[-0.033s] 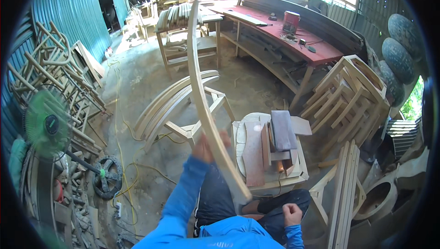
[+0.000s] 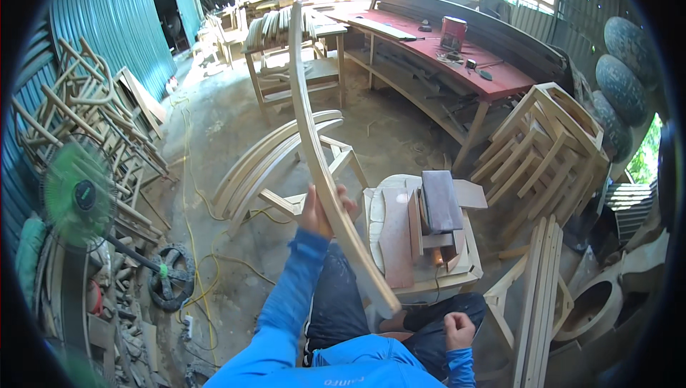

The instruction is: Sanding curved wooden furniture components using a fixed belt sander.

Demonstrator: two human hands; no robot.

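My left hand (image 2: pixel 316 215) grips a long curved wooden strip (image 2: pixel 307 120) a little below its middle. Fingers wrap round its right side. The strip stands tilted in front of me, its top end far from me and its lower end above my lap. My right hand (image 2: pixel 459 331) is closed in a loose fist and rests on my right thigh, with nothing seen in it. Just right of the strip, a low wooden stand (image 2: pixel 457 279) carries a purplish-grey block (image 2: pixel 442 202) and a reddish-brown board (image 2: pixel 396 238).
More curved strips (image 2: pixel 268 163) lie across a wooden frame (image 2: pixel 289 206) ahead. Long straight pieces (image 2: pixel 536 302) lean at my right, near stacked wooden frames (image 2: pixel 536 152). A fan (image 2: pixel 82 195) stands at left, with yellow cords (image 2: pixel 191 245) on the floor. A red-topped bench (image 2: pixel 493 86) is farther back.
The strip's top end has shifted slightly left and its lower end slightly right. My left hand has risen a little with it. My right hand stays on the thigh.
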